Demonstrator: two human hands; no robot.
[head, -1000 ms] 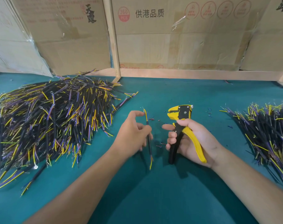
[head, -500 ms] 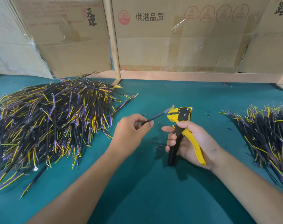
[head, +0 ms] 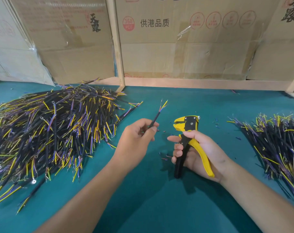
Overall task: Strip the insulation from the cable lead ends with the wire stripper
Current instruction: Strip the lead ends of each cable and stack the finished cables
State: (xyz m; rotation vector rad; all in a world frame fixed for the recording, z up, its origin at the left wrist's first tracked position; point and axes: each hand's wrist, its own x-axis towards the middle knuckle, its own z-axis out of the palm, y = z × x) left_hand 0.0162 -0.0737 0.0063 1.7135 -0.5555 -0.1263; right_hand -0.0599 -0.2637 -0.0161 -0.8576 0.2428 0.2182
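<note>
My left hand (head: 136, 140) pinches a black cable (head: 156, 117) between thumb and fingers. The cable points up and away, and its thin coloured leads fan out at the far tip. My right hand (head: 198, 152) grips the yellow and black wire stripper (head: 187, 132) by its handles, jaws pointing left toward the cable. The jaws sit a short way right of the cable and do not touch it.
A big heap of black cables (head: 50, 132) with yellow and purple leads covers the left of the green table (head: 151, 207). A smaller cable pile (head: 280, 145) lies at the right. Small insulation scraps (head: 164, 157) lie between my hands. Cardboard boxes (head: 184, 44) and a wooden frame (head: 116, 47) stand behind.
My left hand turned the cable from upright to pointing right at the stripper jaws, then swung its tip up and away. The right hand with the stripper barely moved.
</note>
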